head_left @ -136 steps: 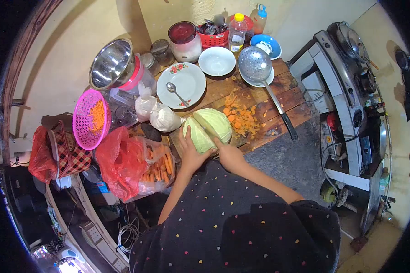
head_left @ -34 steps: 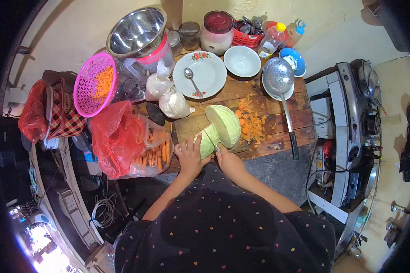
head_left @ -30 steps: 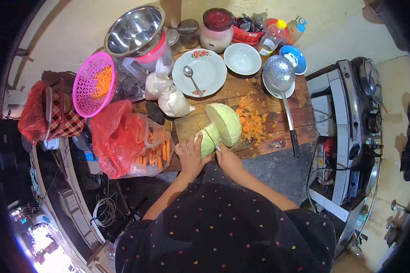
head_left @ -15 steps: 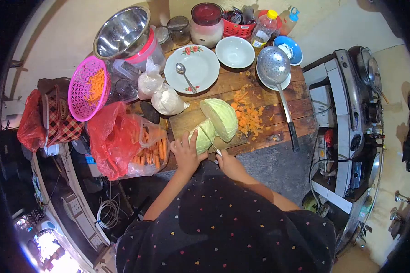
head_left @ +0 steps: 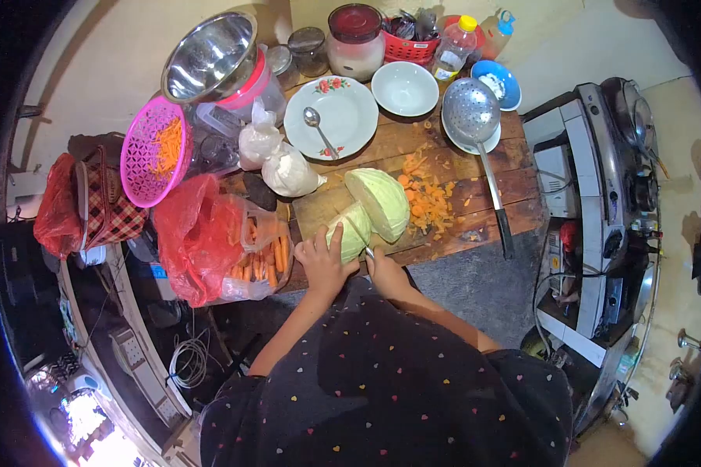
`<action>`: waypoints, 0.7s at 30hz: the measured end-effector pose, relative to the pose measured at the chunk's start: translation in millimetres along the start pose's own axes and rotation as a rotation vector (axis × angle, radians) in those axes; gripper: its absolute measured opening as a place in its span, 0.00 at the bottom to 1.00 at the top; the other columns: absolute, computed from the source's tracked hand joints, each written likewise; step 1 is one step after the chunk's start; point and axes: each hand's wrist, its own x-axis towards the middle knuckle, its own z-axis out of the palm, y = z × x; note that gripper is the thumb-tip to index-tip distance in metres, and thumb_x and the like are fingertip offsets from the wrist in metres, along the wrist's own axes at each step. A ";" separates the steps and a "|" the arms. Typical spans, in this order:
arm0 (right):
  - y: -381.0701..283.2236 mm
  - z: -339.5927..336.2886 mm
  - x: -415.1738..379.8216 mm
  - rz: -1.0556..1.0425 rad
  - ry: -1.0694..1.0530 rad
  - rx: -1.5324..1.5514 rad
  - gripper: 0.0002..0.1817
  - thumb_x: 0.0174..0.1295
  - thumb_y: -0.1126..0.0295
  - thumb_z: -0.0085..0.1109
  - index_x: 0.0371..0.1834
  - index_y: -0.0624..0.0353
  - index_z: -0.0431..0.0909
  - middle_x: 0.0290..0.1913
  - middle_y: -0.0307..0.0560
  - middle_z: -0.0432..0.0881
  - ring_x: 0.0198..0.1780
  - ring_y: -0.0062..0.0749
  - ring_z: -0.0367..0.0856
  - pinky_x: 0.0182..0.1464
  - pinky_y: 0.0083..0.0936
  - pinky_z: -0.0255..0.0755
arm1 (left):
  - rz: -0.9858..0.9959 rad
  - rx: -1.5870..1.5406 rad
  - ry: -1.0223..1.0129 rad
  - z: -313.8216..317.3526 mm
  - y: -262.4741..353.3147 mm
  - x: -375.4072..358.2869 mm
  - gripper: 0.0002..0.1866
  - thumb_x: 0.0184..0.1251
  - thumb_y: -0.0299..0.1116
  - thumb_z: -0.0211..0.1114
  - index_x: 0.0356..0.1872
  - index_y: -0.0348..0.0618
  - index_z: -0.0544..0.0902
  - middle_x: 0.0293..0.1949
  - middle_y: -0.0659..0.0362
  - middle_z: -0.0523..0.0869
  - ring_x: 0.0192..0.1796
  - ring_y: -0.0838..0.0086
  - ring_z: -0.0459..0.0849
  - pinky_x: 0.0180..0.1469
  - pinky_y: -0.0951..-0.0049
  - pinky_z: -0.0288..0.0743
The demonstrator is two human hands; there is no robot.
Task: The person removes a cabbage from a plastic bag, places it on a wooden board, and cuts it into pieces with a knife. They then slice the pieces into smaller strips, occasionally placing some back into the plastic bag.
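Observation:
My left hand (head_left: 325,267) presses its fingers on a pale green cabbage piece (head_left: 354,233), steadying it on a wooden cutting board (head_left: 313,212). In my right hand (head_left: 388,277) is a knife (head_left: 368,251), gripped by its handle. The thin blade runs into the cabbage piece close to the left fingers; its lower edge is hidden. A larger cabbage half (head_left: 378,204) leans just beyond, touching the smaller piece. Orange carrot bits (head_left: 428,204) lie scattered to its right on the wooden table (head_left: 475,187).
At left are a red plastic bag (head_left: 195,241), carrots (head_left: 269,265) and a pink basket (head_left: 136,159) of shredded carrot. Behind the board stand a floral plate (head_left: 354,124) with a spoon, a white bowl (head_left: 405,89) and a skimmer (head_left: 473,113). A stove (head_left: 600,156) is at right.
My right hand has shifted slightly forward and left with the knife, and less of the blade shows. My left hand stays on the cabbage piece. The whole view has moved slightly.

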 end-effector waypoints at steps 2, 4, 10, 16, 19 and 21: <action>1.0 3.6 4.7 0.006 -0.006 -0.006 0.16 0.71 0.58 0.45 0.41 0.63 0.66 0.28 0.66 0.80 0.32 0.65 0.80 0.34 0.56 0.71 | -0.032 -0.017 0.021 0.1 1.7 -0.4 0.49 0.33 0.54 0.74 0.65 0.51 0.70 0.56 0.54 0.70 0.50 0.57 0.68 0.55 0.52 0.57; -0.1 1.3 5.3 0.014 -0.017 -0.016 0.16 0.70 0.58 0.45 0.41 0.62 0.66 0.28 0.66 0.80 0.33 0.64 0.80 0.35 0.56 0.72 | -0.041 -0.030 0.021 -2.2 -0.3 1.5 0.49 0.34 0.55 0.74 0.64 0.50 0.70 0.56 0.54 0.70 0.50 0.57 0.68 0.55 0.52 0.57; -5.2 3.8 5.1 0.062 -0.042 -0.041 0.17 0.70 0.57 0.44 0.44 0.62 0.65 0.30 0.66 0.81 0.35 0.64 0.81 0.36 0.55 0.72 | -0.017 -0.040 0.027 -5.4 -3.4 2.0 0.48 0.35 0.57 0.73 0.63 0.49 0.71 0.55 0.54 0.70 0.50 0.56 0.68 0.55 0.51 0.57; -5.6 5.8 15.3 0.055 -0.064 -0.087 0.17 0.70 0.57 0.43 0.47 0.62 0.65 0.30 0.65 0.82 0.34 0.63 0.81 0.36 0.54 0.73 | -0.087 -0.021 0.024 -6.6 0.0 4.5 0.49 0.32 0.56 0.76 0.61 0.46 0.71 0.55 0.51 0.70 0.53 0.53 0.68 0.56 0.52 0.58; -1.5 -6.4 1.7 0.070 -0.106 -0.132 0.17 0.70 0.57 0.44 0.47 0.62 0.65 0.29 0.64 0.81 0.33 0.62 0.81 0.35 0.54 0.72 | -0.172 -0.074 0.016 -6.6 -2.8 2.6 0.49 0.31 0.53 0.77 0.61 0.45 0.70 0.55 0.51 0.70 0.55 0.52 0.68 0.57 0.52 0.59; 4.0 -14.4 -12.4 0.057 -0.107 -0.154 0.17 0.70 0.57 0.45 0.47 0.62 0.65 0.28 0.64 0.81 0.32 0.62 0.81 0.35 0.54 0.72 | -0.180 -0.085 0.043 -6.3 -6.2 2.6 0.49 0.33 0.53 0.77 0.62 0.45 0.69 0.55 0.50 0.70 0.54 0.52 0.68 0.57 0.52 0.59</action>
